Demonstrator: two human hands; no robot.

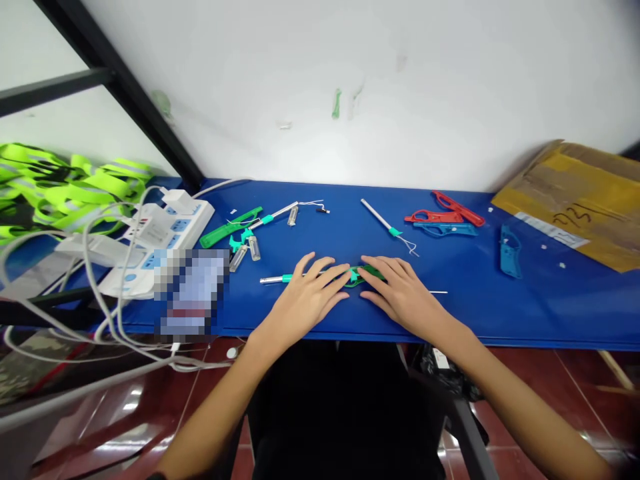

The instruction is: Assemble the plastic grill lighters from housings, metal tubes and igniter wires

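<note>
The left hand (pixel 305 303) and right hand (pixel 407 297) bend slightly spread fingers (pixel 333 275) over a green casing (pixel 355 282) at frame center; from here, I cannot tell whether either grips it. A metal tube (pixel 271 280) projects leftward along the desk (pixel 460 323). A cardboard box (pixel 575 200) sits upper right.

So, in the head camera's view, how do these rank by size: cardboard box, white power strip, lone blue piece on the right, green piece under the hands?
1. Cardboard box
2. White power strip
3. Lone blue piece

Unranked: green piece; the left hand and right hand partly cover it.
</note>
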